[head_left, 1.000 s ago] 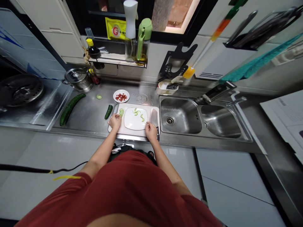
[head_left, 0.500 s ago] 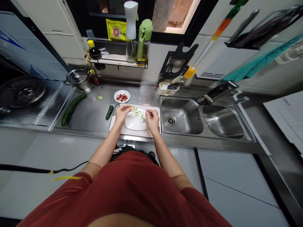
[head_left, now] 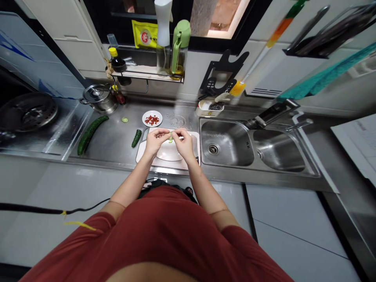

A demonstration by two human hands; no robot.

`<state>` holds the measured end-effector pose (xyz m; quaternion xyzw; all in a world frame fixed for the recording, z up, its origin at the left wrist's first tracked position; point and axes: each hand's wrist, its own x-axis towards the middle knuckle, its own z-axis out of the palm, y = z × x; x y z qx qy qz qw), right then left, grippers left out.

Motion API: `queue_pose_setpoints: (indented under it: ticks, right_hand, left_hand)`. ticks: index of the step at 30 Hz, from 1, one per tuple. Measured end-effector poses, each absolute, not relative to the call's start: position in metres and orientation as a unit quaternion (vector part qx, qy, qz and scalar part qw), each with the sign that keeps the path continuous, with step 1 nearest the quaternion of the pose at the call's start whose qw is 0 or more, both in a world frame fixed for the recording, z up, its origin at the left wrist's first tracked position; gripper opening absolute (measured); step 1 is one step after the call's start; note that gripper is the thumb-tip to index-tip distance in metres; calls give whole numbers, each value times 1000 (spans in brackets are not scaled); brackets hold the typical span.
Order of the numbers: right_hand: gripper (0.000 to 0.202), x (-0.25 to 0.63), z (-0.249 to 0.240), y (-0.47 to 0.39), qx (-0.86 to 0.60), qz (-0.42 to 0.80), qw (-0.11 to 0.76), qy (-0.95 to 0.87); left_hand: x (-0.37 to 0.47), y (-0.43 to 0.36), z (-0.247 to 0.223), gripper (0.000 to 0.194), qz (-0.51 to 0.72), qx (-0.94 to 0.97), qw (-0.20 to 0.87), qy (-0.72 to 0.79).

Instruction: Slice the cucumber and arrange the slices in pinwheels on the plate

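Note:
Over a white plate (head_left: 169, 155) on a pale cutting board (head_left: 142, 150), my two hands meet at the fingertips. My left hand (head_left: 155, 141) pinches a small green cucumber slice (head_left: 170, 137) from the left. My right hand (head_left: 182, 144) has its fingertips closed at the same slice from the right. Other slices on the plate are mostly hidden by the hands. Behind the board is a small plate (head_left: 152, 118) with chopped red pieces. A short cucumber piece (head_left: 136, 138) lies left of the board.
A long cucumber (head_left: 91, 134), a cut end (head_left: 125, 120) and a lidded pot (head_left: 99, 98) are at the left. The double sink (head_left: 226, 143) lies to the right. A shelf (head_left: 141, 71) with bottles hangs behind the counter.
My hands have come together over the plate from its two sides. The right hand has moved left, and the slice now shows between the fingertips.

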<state>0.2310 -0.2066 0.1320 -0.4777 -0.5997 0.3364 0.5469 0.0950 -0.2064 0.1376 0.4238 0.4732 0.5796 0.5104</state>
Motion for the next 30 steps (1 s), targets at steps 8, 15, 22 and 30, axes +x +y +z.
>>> queue_pose_setpoints:
  ticks: [8,15,22,30]
  right_hand:
    - [30,233,140,-210,-493,358,544,-576]
    - [35,238,144,-214,-491,343,552,-581]
    - [28,242,146,-219,-448,320,541,-636]
    - [25,246,142,-222,-438,329,520,-656]
  left_hand:
    - [96,-212,141,33,581,413,509,482]
    - [95,-219,140,45,486,315,655,486]
    - [95,-220,149,51,449,284,728,434]
    - [95,-221,154,51,470,299,701,446]
